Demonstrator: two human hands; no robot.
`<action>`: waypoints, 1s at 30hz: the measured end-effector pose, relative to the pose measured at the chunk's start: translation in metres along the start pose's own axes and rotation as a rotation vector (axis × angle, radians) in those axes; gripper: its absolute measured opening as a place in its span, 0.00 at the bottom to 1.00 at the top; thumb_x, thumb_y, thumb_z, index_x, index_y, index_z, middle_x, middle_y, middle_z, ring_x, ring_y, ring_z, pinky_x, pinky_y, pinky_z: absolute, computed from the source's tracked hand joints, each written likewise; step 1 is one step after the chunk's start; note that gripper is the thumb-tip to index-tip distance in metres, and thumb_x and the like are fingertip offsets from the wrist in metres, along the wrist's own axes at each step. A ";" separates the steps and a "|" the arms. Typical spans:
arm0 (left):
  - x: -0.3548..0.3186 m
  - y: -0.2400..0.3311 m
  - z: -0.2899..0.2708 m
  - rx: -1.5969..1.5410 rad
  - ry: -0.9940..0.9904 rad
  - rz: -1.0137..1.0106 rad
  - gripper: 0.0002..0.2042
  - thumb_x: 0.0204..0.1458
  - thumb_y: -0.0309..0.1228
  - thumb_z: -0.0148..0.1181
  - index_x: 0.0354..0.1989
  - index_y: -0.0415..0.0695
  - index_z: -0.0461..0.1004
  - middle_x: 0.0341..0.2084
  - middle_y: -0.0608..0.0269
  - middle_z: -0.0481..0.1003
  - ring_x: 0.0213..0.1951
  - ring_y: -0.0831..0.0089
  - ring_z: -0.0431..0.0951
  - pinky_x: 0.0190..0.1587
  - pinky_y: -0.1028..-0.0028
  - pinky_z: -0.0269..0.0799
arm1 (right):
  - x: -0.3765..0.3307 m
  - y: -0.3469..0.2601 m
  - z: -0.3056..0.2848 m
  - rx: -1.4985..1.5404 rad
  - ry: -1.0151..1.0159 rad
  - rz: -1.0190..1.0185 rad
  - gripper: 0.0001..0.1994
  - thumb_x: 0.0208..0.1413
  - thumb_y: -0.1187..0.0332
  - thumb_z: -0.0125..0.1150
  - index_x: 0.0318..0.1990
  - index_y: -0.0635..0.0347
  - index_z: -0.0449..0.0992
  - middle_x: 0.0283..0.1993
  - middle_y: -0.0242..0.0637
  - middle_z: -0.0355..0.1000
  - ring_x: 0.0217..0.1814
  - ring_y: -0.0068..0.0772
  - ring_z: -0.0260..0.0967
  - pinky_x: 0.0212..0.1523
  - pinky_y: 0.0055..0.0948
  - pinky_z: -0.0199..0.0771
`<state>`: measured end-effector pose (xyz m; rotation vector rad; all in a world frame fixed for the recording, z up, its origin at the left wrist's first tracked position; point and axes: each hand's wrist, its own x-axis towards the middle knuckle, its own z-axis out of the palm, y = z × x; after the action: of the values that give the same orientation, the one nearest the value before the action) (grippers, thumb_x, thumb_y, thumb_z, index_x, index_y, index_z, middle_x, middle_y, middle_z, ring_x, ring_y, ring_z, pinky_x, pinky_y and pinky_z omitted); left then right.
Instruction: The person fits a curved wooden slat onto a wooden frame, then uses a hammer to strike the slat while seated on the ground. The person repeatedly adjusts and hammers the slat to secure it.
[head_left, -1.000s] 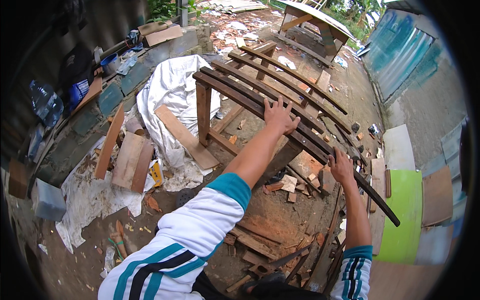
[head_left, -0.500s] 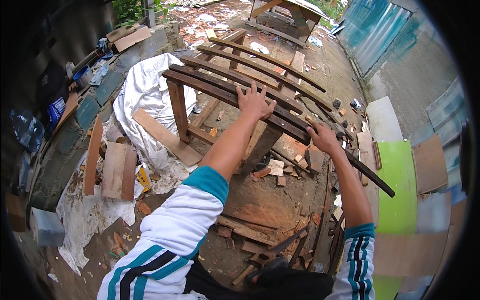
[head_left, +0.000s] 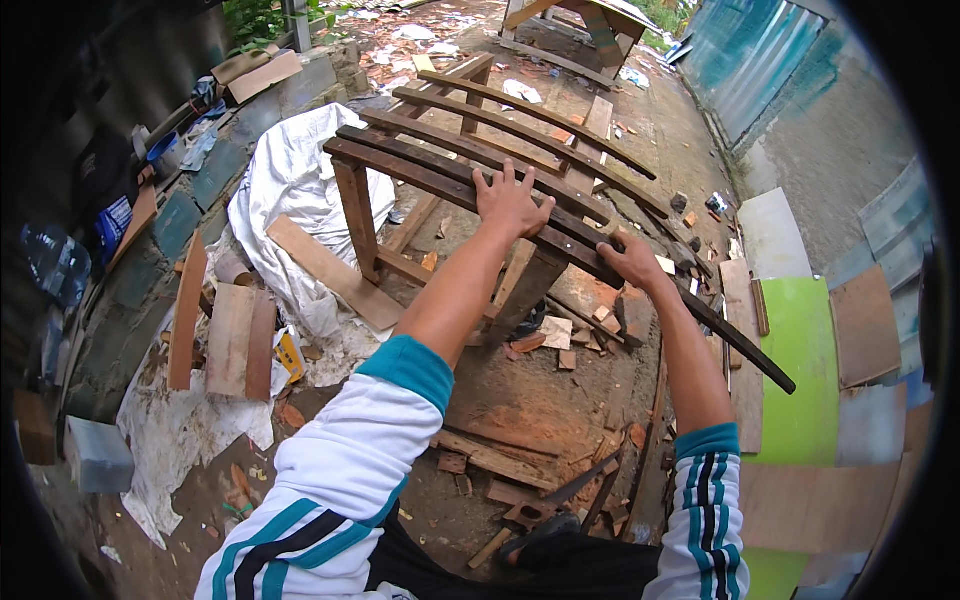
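Observation:
A brown wooden frame on legs stands before me, with several dark slats across its top. My left hand is open, its fingers spread and pressed down on the near rail and the long dark slat beside it. That slat runs past the frame's right end and sticks out to the right. My right hand is closed around the slat near the frame's right corner, its thumb by the near rail. Part of its grip is hidden by the hand itself.
A white sheet and loose boards lie at left beside a low block wall. Wood scraps and a handsaw lie by my feet. Green and brown panels line the right. A wooden structure stands farther back.
My right hand has shifted slightly left toward the frame's corner, and its fingers have curled in more. My left hand stays in place on the slats.

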<state>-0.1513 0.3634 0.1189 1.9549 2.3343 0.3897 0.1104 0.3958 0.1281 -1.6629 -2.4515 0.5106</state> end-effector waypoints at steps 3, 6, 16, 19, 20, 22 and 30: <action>0.000 0.000 -0.001 -0.007 -0.004 -0.003 0.38 0.59 0.62 0.40 0.76 0.58 0.51 0.76 0.51 0.47 0.72 0.55 0.55 0.73 0.41 0.30 | 0.001 -0.003 0.001 -0.048 -0.001 0.006 0.30 0.58 0.45 0.56 0.55 0.63 0.76 0.53 0.57 0.76 0.56 0.56 0.74 0.58 0.44 0.72; -0.001 0.001 -0.002 0.008 -0.014 -0.004 0.38 0.60 0.63 0.39 0.76 0.58 0.50 0.76 0.51 0.46 0.73 0.56 0.54 0.73 0.41 0.30 | 0.000 -0.008 0.004 -0.094 -0.011 0.032 0.30 0.58 0.44 0.54 0.53 0.63 0.77 0.52 0.57 0.76 0.55 0.57 0.74 0.56 0.45 0.72; -0.004 0.002 -0.005 0.006 -0.029 -0.018 0.38 0.60 0.63 0.40 0.77 0.59 0.50 0.76 0.52 0.46 0.74 0.57 0.53 0.73 0.42 0.28 | 0.001 -0.006 0.007 -0.108 0.038 -0.024 0.32 0.58 0.43 0.53 0.52 0.67 0.78 0.50 0.60 0.77 0.55 0.59 0.74 0.56 0.47 0.71; -0.005 0.003 -0.005 0.012 -0.023 -0.020 0.38 0.60 0.63 0.40 0.76 0.58 0.51 0.76 0.52 0.47 0.73 0.57 0.53 0.73 0.42 0.29 | 0.000 -0.010 0.005 -0.110 0.017 0.000 0.32 0.58 0.42 0.53 0.50 0.67 0.78 0.50 0.61 0.76 0.54 0.60 0.74 0.56 0.47 0.71; -0.004 0.002 -0.006 0.012 -0.021 -0.020 0.38 0.60 0.63 0.40 0.76 0.58 0.51 0.76 0.52 0.48 0.73 0.57 0.53 0.72 0.42 0.29 | 0.001 -0.011 0.005 -0.113 0.014 -0.003 0.32 0.58 0.42 0.53 0.50 0.67 0.78 0.49 0.61 0.76 0.54 0.60 0.74 0.55 0.47 0.71; -0.004 0.003 -0.006 0.004 -0.018 -0.020 0.38 0.60 0.63 0.40 0.76 0.58 0.51 0.76 0.52 0.48 0.73 0.57 0.53 0.72 0.42 0.29 | 0.003 -0.008 0.005 -0.125 0.007 0.000 0.32 0.58 0.42 0.53 0.50 0.66 0.78 0.49 0.61 0.76 0.54 0.60 0.74 0.55 0.47 0.71; -0.002 0.002 -0.003 -0.009 -0.017 -0.013 0.38 0.60 0.63 0.39 0.76 0.59 0.50 0.76 0.51 0.47 0.73 0.57 0.54 0.73 0.42 0.29 | -0.001 -0.009 0.008 -0.123 0.102 -0.022 0.30 0.56 0.42 0.55 0.50 0.63 0.79 0.48 0.58 0.77 0.54 0.60 0.74 0.54 0.49 0.72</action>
<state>-0.1501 0.3612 0.1225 1.9304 2.3299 0.3802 0.1008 0.3905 0.1233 -1.6599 -2.4697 0.2694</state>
